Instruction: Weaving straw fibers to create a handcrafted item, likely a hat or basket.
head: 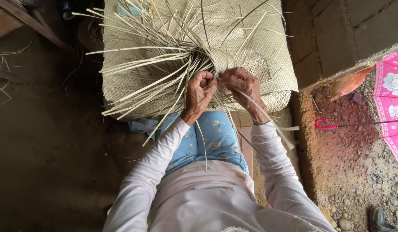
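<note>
A pale woven straw mat (259, 47) lies spread over my lap and the ground ahead. Many loose flat straw strips (147, 73) fan out to the left from its unfinished edge. My left hand (200, 95) is closed on a bundle of those strips at the weaving edge. My right hand (242, 86) sits right beside it, fingers pinching strips, with one long strip (272, 124) trailing down past my right wrist. Both hands nearly touch at the centre.
My legs in blue flowered cloth (216, 137) lie under the mat. A pink umbrella (390, 103) with a red hooked handle (323, 125) lies on gravel to the right, past a raised earthen ledge (308, 141). Dark dirt floor (48, 141) is at left.
</note>
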